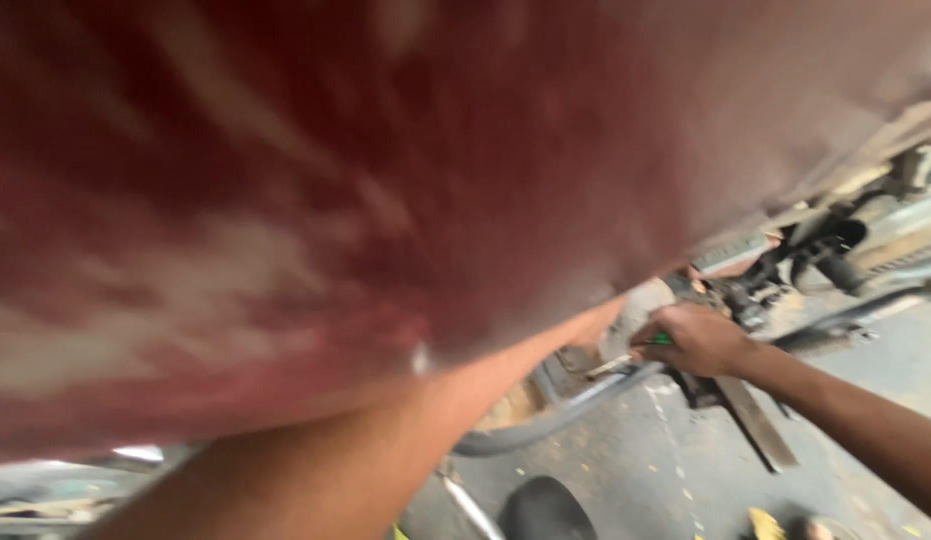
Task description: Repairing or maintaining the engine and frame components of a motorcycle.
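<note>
My right hand (698, 340) is clamped on a green-handled tool (662, 340) at right of centre, just under the blurred red panel (336, 180) (it fills the upper frame). My left hand is hidden behind that panel, forearm (406, 420) reaching up; a grey hose (556, 415) curves below.

A blurred red panel (336, 180) fills the upper left and middle of the frame, hiding the left hand (596, 322) behind its lower edge; the right forearm (886, 430) is cut off at lower right
</note>
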